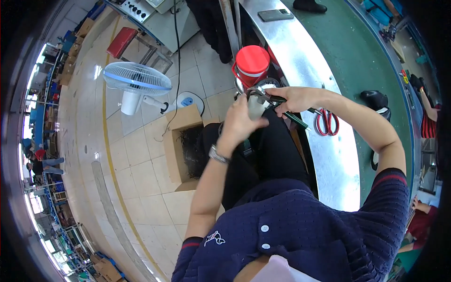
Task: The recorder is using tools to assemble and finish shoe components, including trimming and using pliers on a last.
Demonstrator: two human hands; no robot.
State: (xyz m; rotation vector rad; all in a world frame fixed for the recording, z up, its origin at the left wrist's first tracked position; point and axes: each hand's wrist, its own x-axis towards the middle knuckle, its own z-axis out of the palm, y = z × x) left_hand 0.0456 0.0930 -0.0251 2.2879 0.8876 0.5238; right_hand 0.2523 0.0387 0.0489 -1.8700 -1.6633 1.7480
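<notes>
In front of my lap, my left hand (237, 117) is closed around a pale grey, rounded piece (256, 107) with metal at its upper end. My right hand (299, 98) grips a black-handled tool (276, 99), which reaches to that piece; its exact kind is hard to make out, as the fingers cover much of it. Below the right hand a dark green rod (298, 121) slants toward the bench edge. Red-handled scissors (327, 123) lie on the metal bench beside my right wrist.
A red lidded bucket (252, 61) stands beyond my hands. The shiny bench (331, 164) runs along my right, with a phone (276, 15) at its far end. At left are an open cardboard box (174, 150), a fan (136, 80) and a red stool (122, 42).
</notes>
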